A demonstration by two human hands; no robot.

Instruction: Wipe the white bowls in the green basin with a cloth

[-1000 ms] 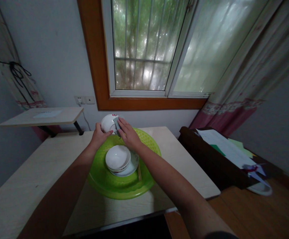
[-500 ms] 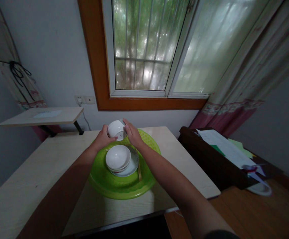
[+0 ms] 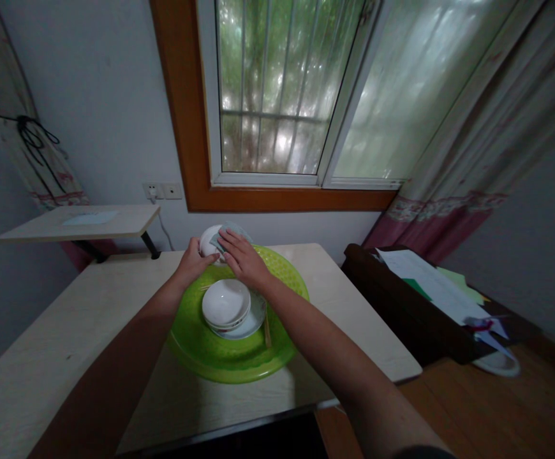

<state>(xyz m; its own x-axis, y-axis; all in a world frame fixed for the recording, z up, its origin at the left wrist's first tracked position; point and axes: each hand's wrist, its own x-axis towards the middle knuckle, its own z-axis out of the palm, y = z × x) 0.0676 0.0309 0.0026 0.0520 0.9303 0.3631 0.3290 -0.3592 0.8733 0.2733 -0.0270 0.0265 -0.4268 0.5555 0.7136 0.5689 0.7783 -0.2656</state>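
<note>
My left hand (image 3: 194, 260) grips a white bowl (image 3: 207, 241) by its left side, thumb along the near edge. Over the bowl's right side, my right hand (image 3: 245, 258) presses a pale grey-green cloth (image 3: 233, 229) against its surface; part of the bowl is hidden by cloth and fingers. Both hands are above the far part of a green basin (image 3: 239, 375). Inside the basin, more white bowls (image 3: 226, 302) are stacked on a white plate (image 3: 257, 319). Chopsticks (image 3: 267, 331) lie to the right of that stack, partly hidden.
The basin stands on a pale wooden table (image 3: 67, 357). A small raised shelf (image 3: 129, 220) is at the back left. Right of the table, a dark cabinet (image 3: 402, 306) holds papers (image 3: 430, 280). A barred window (image 3: 277, 95) is behind.
My right hand has moved left across the held bowl, bringing the cloth over its surface. The bowl has shifted slightly left and up, and is turned differently.
</note>
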